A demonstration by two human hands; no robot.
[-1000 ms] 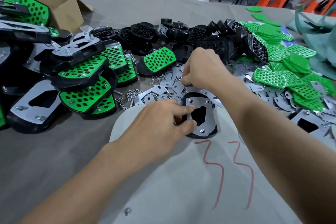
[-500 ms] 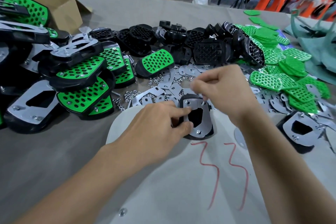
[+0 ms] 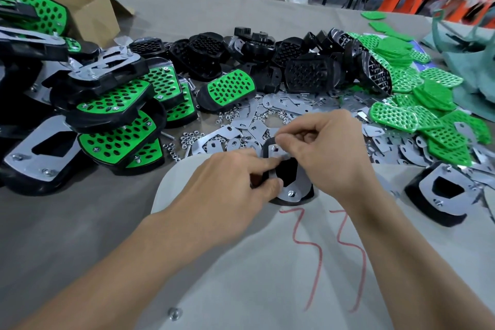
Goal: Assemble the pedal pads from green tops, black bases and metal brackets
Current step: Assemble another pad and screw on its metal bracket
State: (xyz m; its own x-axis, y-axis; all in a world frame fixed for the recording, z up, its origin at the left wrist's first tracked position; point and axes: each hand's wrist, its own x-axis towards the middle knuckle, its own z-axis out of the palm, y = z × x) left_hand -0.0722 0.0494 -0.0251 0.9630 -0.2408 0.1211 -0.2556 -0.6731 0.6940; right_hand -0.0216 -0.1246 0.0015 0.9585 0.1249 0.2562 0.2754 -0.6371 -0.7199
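Observation:
A black pedal pad with a metal bracket (image 3: pixel 293 190) on its back lies at the middle of the table, on the far edge of a pale board (image 3: pixel 267 262). My left hand (image 3: pixel 233 182) holds the pad by its left side, thumb and forefinger on the bracket. My right hand (image 3: pixel 329 150) is above the pad's upper end, its thumb and fingertips pinched together over the bracket's top corner; what they pinch is too small to see. Loose nuts (image 3: pixel 187 139) and flat metal brackets (image 3: pixel 289 104) lie just beyond. Black bases (image 3: pixel 308 72) and green tops (image 3: pixel 434 115) are piled behind.
Finished green-and-black pads (image 3: pixel 115 120) are heaped at the left, next to an open cardboard box (image 3: pixel 88 16). Another bracketed pad (image 3: pixel 442 193) lies at the right. Red marks (image 3: pixel 334 254) are drawn on the board. Cartons and an orange stool (image 3: pixel 404 0) stand past the table.
My right hand drew back from the nut and bracket pile and came down over the pad's top corner. My left hand stayed on the pad.

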